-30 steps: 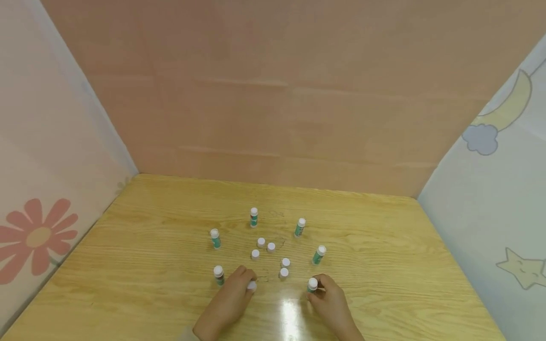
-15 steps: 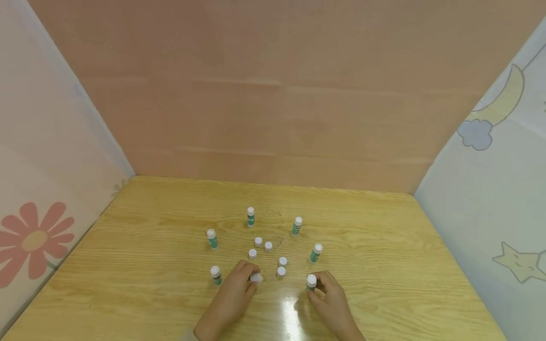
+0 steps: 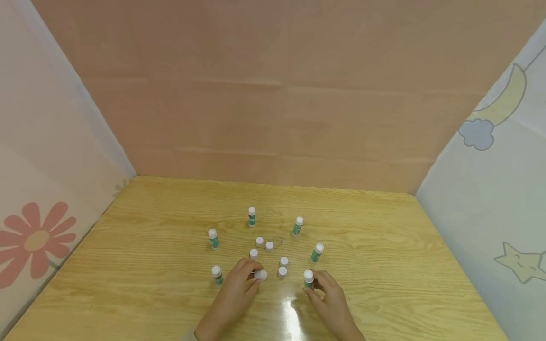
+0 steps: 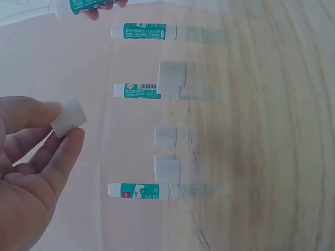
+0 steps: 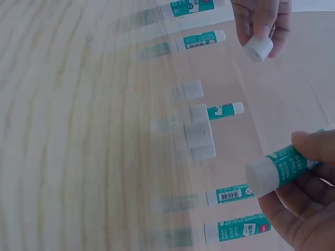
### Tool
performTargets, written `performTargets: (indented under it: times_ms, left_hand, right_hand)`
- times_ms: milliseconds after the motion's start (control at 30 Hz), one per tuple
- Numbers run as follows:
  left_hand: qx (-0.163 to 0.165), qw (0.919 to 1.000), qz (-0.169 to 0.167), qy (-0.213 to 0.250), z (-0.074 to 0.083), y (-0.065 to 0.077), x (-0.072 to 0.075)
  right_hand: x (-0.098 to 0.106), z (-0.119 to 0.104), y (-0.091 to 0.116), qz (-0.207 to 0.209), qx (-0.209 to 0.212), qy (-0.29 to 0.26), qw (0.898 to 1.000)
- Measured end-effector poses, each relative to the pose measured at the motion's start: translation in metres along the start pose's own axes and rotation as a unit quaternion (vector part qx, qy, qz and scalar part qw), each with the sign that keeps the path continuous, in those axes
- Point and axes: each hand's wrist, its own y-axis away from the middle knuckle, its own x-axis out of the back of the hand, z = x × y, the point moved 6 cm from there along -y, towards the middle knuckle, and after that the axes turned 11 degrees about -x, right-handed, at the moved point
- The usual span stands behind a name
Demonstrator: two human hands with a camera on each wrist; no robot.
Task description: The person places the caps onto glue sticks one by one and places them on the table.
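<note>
My left hand (image 3: 236, 291) pinches a white cap (image 4: 68, 117) between thumb and fingers, held above the table. My right hand (image 3: 332, 300) grips a glue stick (image 5: 285, 170) with a green label and white ends, also off the table. A gap separates the cap from this stick. Between and beyond the hands, several white caps, such as this near cap (image 3: 282, 271), stand on the wood. The glue stick (image 3: 217, 275) nearest my left hand stands upright just left of it. Another upright glue stick (image 3: 316, 253) is just beyond my right hand.
More glue sticks stand upright in an arc around the loose caps, including a far glue stick (image 3: 252, 217) and a left glue stick (image 3: 213, 238). The wooden table (image 3: 384, 265) meets a plain back panel (image 3: 273, 118) and printed side panels.
The left hand has carried its cap slightly right and away from me. The glue stick in the right hand has shifted a little left and away. The standing sticks and loose caps keep their arrangement.
</note>
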Motion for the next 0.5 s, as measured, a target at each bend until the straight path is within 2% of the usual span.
performTargets:
  times_ms: [200,500]
  left_hand:
    - [-0.002,0.9998,0.019,0.004,-0.0006,0.0012,0.0003]
    - [-0.016,0.9992,0.035,0.011,-0.0012,0.0026,0.0007]
  right_hand:
    - [0.0006,-0.003,0.0018,0.019,0.032,0.007,0.999]
    - [0.0002,-0.0055,0.0027,0.03,0.05,0.019,0.998]
